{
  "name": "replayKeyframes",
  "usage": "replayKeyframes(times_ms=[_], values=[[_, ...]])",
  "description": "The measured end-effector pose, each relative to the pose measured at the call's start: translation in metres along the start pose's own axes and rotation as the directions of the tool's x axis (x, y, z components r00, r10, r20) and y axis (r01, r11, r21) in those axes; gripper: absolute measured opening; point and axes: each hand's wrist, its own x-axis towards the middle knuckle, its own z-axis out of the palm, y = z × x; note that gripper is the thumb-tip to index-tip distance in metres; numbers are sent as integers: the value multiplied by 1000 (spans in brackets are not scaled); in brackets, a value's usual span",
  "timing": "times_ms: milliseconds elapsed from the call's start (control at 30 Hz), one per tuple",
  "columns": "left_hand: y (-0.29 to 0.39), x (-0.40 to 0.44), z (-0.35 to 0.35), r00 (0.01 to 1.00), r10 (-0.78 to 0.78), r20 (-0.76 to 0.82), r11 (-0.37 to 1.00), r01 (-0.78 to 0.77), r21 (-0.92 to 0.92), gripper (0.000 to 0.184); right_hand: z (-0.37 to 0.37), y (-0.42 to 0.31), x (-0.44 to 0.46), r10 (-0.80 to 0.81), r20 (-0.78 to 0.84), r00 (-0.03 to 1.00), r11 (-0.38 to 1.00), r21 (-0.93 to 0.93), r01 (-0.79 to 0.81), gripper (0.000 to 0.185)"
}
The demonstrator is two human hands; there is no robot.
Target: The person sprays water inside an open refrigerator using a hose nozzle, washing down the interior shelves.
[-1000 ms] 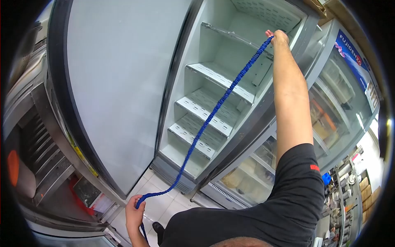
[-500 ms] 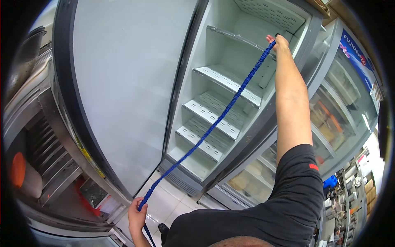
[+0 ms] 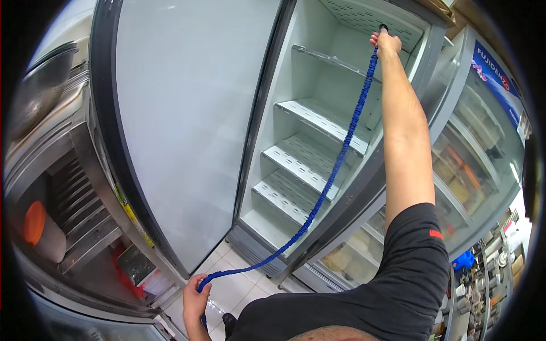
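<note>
A crinkled blue expandable hose [image 3: 345, 149] runs in a slack curve between my two hands, across the front of an open upright fridge [image 3: 318, 116]. My right hand [image 3: 388, 42], arm stretched out, is closed around the hose's end near the fridge's top compartment. A dark tip [image 3: 383, 27] of the hose pokes out above the fingers, pointing at the perforated ceiling panel [image 3: 369, 21]. Low on the left, my left hand [image 3: 196, 292] grips the hose further along, beside the lower edge of the fridge door [image 3: 176, 125]. Below that hand the hose hangs down, partly hidden.
White perforated shelves [image 3: 318, 122] cross the fridge. Its door stands wide on the left, near a steel rack [image 3: 85, 227] with an orange-lidded container [image 3: 42, 230]. A second glass-door fridge [image 3: 478, 131] stands on the right. Tiled floor [image 3: 250, 292] lies below.
My right hand has risen toward the fridge ceiling. The hose, nearly straight before, now sags in a curve. My left hand has shifted slightly right, and the view has moved a little.
</note>
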Motion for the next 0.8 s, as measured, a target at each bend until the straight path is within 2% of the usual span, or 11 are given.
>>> replayKeyframes(times_ms=[100, 233, 400, 500, 600, 700, 800], values=[[5, -6, 2, 1000, -16, -13, 1000, 16, 5, 30, 16, -4, -12, -42, 54, 998, 994, -102, 47, 32], [10, -16, 5, 998, -64, -16, 998, 64, -20, 30, 36, -14, -33, 59, 184, 981, 972, -234, -15, 29], [5, -26, 12, 999, -33, -13, 999, 32, -29, 30, 48, -12, -43, 100, 202, 974, 975, -215, -56, 31], [1, -32, 12, 999, -29, -18, 999, 28, -31, 31, 41, -15, -40, 131, 163, 978, 988, -103, -115, 38], [4, -37, 12, 999, -48, -16, 998, 47, -35, 31, 29, -14, -33, 202, -14, 979, 967, 160, -197, 35], [-1, -39, 9, 999, -47, -21, 999, 47, -21, 31, 8, -6, -18, 282, -162, 946, 899, 390, -201, 31], [-3, -39, 7, 998, -53, -21, 998, 52, -42, 31, -7, 9, -10, 321, -208, 924, 869, 453, -200, 28]])
